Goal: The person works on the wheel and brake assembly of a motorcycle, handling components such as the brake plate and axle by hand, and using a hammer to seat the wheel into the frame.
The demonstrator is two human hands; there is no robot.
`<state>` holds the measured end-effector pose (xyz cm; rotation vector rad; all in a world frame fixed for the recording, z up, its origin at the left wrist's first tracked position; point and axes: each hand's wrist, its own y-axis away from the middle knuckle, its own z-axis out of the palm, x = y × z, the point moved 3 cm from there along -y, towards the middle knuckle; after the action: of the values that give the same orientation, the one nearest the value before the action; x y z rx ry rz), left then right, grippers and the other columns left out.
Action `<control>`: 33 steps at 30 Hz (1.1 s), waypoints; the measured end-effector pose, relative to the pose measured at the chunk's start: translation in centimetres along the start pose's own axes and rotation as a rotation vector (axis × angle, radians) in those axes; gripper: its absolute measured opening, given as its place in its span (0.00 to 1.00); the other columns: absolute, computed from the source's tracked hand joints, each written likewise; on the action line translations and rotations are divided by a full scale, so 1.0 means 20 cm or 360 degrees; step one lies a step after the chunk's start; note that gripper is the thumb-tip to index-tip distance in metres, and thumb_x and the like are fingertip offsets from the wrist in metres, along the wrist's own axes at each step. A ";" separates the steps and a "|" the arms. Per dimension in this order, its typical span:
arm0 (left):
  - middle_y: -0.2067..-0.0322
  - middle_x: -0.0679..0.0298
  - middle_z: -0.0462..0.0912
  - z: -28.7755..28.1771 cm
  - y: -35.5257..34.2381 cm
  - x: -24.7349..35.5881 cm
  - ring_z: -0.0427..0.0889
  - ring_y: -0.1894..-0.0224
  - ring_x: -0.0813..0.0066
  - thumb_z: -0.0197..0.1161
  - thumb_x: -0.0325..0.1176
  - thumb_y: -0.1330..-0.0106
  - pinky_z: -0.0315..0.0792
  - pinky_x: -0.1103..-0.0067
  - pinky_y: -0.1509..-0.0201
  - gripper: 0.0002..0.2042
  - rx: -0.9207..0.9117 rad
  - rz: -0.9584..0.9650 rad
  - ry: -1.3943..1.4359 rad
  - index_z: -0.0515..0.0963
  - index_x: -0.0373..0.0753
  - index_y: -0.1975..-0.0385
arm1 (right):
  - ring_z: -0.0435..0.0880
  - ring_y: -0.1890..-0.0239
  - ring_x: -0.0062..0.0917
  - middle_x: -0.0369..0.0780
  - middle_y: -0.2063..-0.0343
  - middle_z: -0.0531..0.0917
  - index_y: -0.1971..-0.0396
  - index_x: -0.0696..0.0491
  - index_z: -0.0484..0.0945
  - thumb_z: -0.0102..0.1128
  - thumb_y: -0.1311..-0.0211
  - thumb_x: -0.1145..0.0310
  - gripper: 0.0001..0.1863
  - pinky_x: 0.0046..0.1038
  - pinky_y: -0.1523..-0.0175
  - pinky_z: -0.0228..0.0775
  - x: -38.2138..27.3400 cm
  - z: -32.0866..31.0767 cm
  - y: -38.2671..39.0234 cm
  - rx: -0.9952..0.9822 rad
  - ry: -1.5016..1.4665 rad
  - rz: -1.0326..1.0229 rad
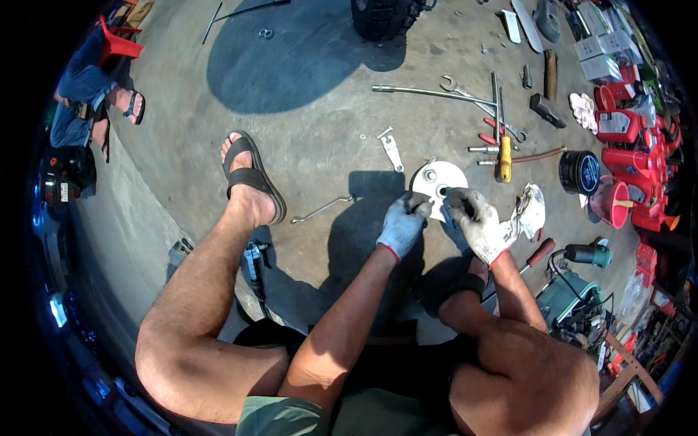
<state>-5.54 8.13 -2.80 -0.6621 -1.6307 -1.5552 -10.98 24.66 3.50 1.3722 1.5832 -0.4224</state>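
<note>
A round silver metal plate with raised bosses and a dark centre hole, looking like a drum brake plate [438, 174], is in front of me. My left hand [403, 221], in a light glove with dirty fingertips, has its fingers curled together at the plate's lower left edge. My right hand [476, 216], gloved in dirty white, bends its fingers and thumb inward over the plate's lower right side. Whatever is between the fingertips of either hand is too small or hidden to make out. Just beyond the plate lie a small silver lever arm [392, 151] and a bolt [384, 132].
A T-handle wrench [436, 94], combination wrench [465, 94], yellow-handled screwdriver [505, 160] and hammer [547, 110] lie ahead right. A crumpled rag [531, 211] is by my right hand. An offset ring wrench [322, 209] lies left. Red containers [632, 163] line the far right. Someone sits upper left.
</note>
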 end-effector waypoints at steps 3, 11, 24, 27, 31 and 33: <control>0.73 0.65 0.80 0.03 0.00 0.00 0.75 0.74 0.82 0.63 0.29 0.35 0.71 0.82 0.70 0.08 -0.0223 -0.0076 0.0140 0.80 0.33 0.60 | 0.83 0.58 0.35 0.46 0.62 0.82 0.55 0.55 0.80 0.64 0.45 0.78 0.15 0.31 0.52 0.74 -0.04 0.02 0.01 -0.0033 0.0171 -0.0219; 0.79 0.66 0.78 0.03 -0.02 -0.01 0.74 0.79 0.82 0.64 0.37 0.36 0.69 0.82 0.76 0.14 -0.0467 -0.0052 -0.0243 0.80 0.30 0.60 | 0.82 0.58 0.42 0.48 0.62 0.81 0.56 0.56 0.79 0.64 0.45 0.76 0.15 0.35 0.52 0.74 -0.02 0.05 0.06 -0.0195 0.0326 -0.0266; 0.71 0.66 0.82 0.00 -0.03 -0.02 0.77 0.76 0.83 0.60 0.36 0.32 0.72 0.83 0.73 0.13 -0.0436 -0.0313 0.0142 0.78 0.34 0.54 | 0.82 0.60 0.43 0.48 0.64 0.81 0.57 0.55 0.77 0.65 0.47 0.76 0.15 0.37 0.54 0.74 0.00 0.12 0.04 0.0083 0.0334 -0.0391; 0.74 0.66 0.81 -0.02 -0.03 -0.02 0.75 0.78 0.82 0.59 0.36 0.32 0.70 0.83 0.73 0.12 -0.0400 -0.0264 0.0229 0.80 0.34 0.58 | 0.82 0.60 0.42 0.47 0.64 0.81 0.57 0.55 0.78 0.63 0.47 0.77 0.15 0.37 0.54 0.73 -0.02 0.12 0.03 0.0050 0.0273 -0.0437; 0.76 0.67 0.79 -0.01 -0.05 -0.02 0.74 0.78 0.81 0.59 0.36 0.31 0.68 0.81 0.75 0.10 -0.0404 -0.0261 0.0172 0.80 0.34 0.62 | 0.82 0.60 0.42 0.46 0.64 0.81 0.57 0.54 0.78 0.63 0.47 0.77 0.16 0.37 0.54 0.73 0.01 0.12 0.03 0.0094 0.0306 -0.0510; 0.76 0.67 0.79 0.00 -0.05 0.00 0.73 0.79 0.81 0.60 0.36 0.31 0.68 0.81 0.75 0.10 -0.0382 -0.0276 0.0117 0.80 0.34 0.62 | 0.82 0.60 0.42 0.46 0.64 0.81 0.57 0.54 0.78 0.62 0.47 0.77 0.16 0.37 0.54 0.73 0.00 0.12 0.03 0.0102 0.0324 -0.0523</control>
<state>-6.29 7.94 -3.41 -0.5920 -1.4927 -1.8992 -9.43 23.04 2.49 1.2343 1.9899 -0.5468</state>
